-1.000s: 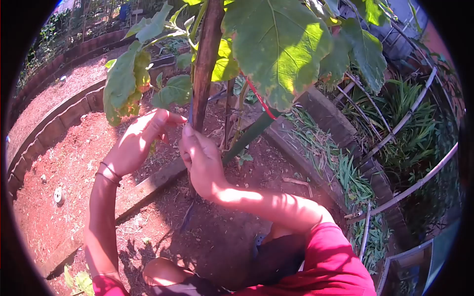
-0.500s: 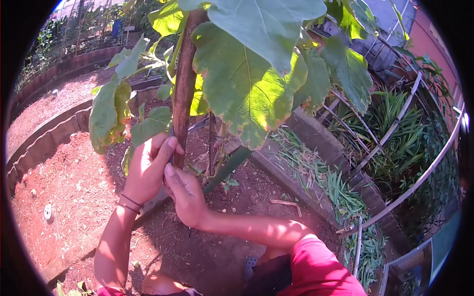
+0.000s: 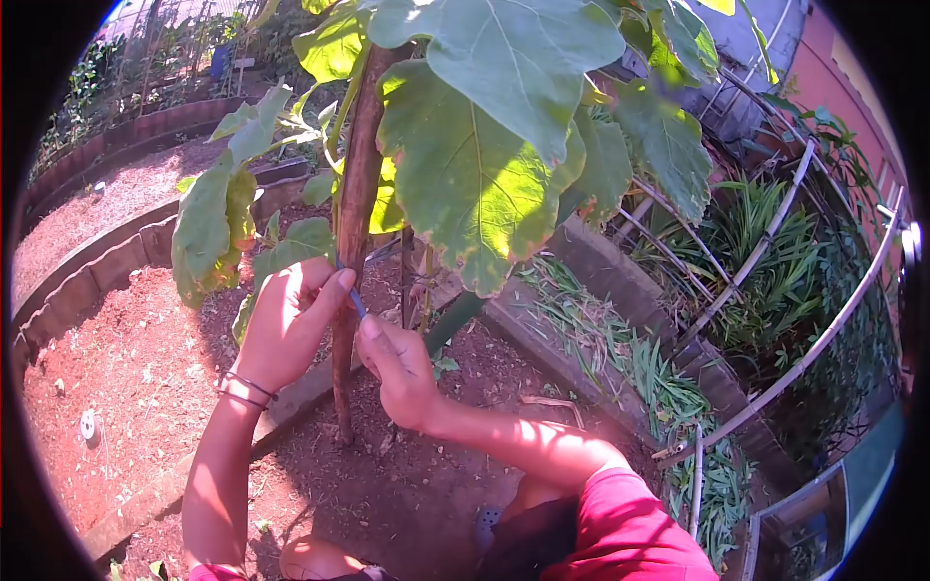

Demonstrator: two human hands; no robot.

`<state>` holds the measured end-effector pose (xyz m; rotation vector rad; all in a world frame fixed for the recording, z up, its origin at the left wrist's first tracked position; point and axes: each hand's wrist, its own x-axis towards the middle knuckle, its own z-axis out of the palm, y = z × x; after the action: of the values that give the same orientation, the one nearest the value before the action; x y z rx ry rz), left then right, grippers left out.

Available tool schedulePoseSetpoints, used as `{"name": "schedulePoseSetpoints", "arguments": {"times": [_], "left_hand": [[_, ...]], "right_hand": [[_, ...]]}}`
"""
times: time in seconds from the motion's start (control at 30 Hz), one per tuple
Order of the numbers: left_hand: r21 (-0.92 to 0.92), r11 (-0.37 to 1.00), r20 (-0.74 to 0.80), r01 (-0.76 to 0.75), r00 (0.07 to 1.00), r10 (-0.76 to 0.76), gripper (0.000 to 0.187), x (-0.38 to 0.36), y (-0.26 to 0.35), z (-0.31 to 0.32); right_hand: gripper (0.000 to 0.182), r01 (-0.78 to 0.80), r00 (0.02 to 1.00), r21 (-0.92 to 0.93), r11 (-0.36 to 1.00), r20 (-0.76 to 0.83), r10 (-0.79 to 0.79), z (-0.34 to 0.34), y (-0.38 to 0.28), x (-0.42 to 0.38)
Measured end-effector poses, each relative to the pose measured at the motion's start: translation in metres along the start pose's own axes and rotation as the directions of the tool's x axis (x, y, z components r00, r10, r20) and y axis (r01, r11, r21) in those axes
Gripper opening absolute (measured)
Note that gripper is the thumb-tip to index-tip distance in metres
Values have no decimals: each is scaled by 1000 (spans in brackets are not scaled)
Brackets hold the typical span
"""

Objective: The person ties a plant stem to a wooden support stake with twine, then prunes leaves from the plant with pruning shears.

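Observation:
A brown wooden stake (image 3: 360, 184) stands upright beside a leafy plant with broad green leaves (image 3: 475, 174). My left hand (image 3: 295, 315) is closed at the left side of the stake, thumb and fingers pinched at the plant's stem and a strip. Just to the right and lower, my right hand (image 3: 399, 373) pinches the free end of a thin blue-grey strip (image 3: 357, 303). The strip runs slanting across the stake between the two hands. Leaves and fingers hide where it passes behind the stake.
A white spool (image 3: 90, 427) lies on the reddish soil at left. Curved edging (image 3: 97, 274) borders the bed. Cut green leaves (image 3: 668, 397) lie along a concrete edge at right, near bent poles (image 3: 823, 358). A green post (image 3: 453, 320) slants behind my right hand.
My right hand has moved right and down, away from my left hand. The blue-grey strip now shows between them, and the lower part of the stake has come into sight.

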<state>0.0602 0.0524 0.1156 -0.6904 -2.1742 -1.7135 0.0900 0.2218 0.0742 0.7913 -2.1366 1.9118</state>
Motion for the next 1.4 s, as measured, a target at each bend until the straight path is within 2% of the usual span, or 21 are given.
{"name": "schedulePoseSetpoints", "arguments": {"times": [0.17, 0.3, 0.37, 0.4, 0.43, 0.47, 0.5, 0.57, 0.63, 0.7, 0.77, 0.83, 0.87, 0.97, 1.0, 1.07, 1.1, 1.17, 1.23, 1.3, 1.4], "left_hand": [[32, 998, 50, -52, 997, 51, 42, -3, -3, -6], [15, 997, 47, 71, 996, -72, 40, -2, -26, -11], [-20, 991, 34, 132, 991, -132, 40, -1, -34, -15], [51, 994, 37, 92, 995, -94, 41, -1, -37, -18], [115, 992, 49, 48, 997, -54, 43, 0, -40, -19], [255, 962, 94, -100, 992, 79, 45, 1, -47, -21], [262, 961, 92, -91, 993, 69, 45, 5, -56, -21], [209, 978, 146, 17, 988, -48, 47, 12, -72, -17], [166, 981, 163, 103, 978, -131, 48, 19, -65, -9], [-283, 927, 191, 246, 962, -197, 50, 29, -69, 2], [-278, 922, 212, 270, 953, -216, 50, 36, -71, 5], [-116, 987, 206, 108, 975, -82, 47, 48, -81, 12], [-15, 992, 191, 121, 975, -116, 42, 54, -88, 11], [-105, 994, -75, -5, 997, -3, 33, 56, -77, 12], [-108, 994, -77, -3, 997, -5, 33, 57, -75, 11], [12, 983, -75, -181, 981, 181, 33, 56, -72, 7], [10, 984, -76, -178, 981, 178, 33, 57, -71, -1], [269, 931, 261, -246, 949, 176, 43, 60, -68, -22], [197, 948, 233, -249, 951, 202, 40, 60, -61, -23], [142, 951, 288, -275, 930, 226, 35, 60, -55, -26], [234, 875, 314, -423, 885, 344, 31, 65, -51, -33]], "right_hand": [[45, 7, 999, -10, 1000, -40, -8, -27, 8, 5], [45, 76, 997, 0, 997, -10, -76, -41, 9, 18], [45, 86, 996, -102, 991, -8, -87, -49, 14, 23], [45, 80, 997, -81, 994, -3, -80, -49, 12, 28], [44, 171, 983, -244, 955, -26, -183, -50, 6, 33], [42, 253, 957, -407, 878, -29, -289, -53, 2, 38], [42, 252, 958, -397, 883, -27, -285, -57, 2, 43], [34, 272, 936, -570, 776, -30, -351, -62, 4, 52], [33, 253, 943, -601, 758, -22, -332, -65, 7, 63], [33, 239, 950, -633, 736, -6, -313, -64, 15, 78], [26, 446, 823, -668, 595, 46, -566, -60, 34, 95], [20, 474, 803, -673, 568, 65, -592, -58, 45, 105], [22, 502, 790, -610, 614, 34, -612, -53, 52, 109], [25, 529, 766, -622, 577, 58, -640, -52, 71, 120], [25, 529, 768, -623, 577, 60, -638, -55, 81, 126], [22, 524, 786, -543, 656, 10, -618, -55, 97, 140], [22, 522, 788, -543, 658, 12, -616, -56, 101, 143], [18, 555, 774, -497, 667, 14, -633, -53, 105, 149], [17, 536, 789, -556, 636, 62, -611, -54, 100, 150], [18, 593, 724, -632, 499, 147, -674, -52, 93, 148], [19, 623, 731, -600, 502, 218, -647, -36, 61, 139]]}}
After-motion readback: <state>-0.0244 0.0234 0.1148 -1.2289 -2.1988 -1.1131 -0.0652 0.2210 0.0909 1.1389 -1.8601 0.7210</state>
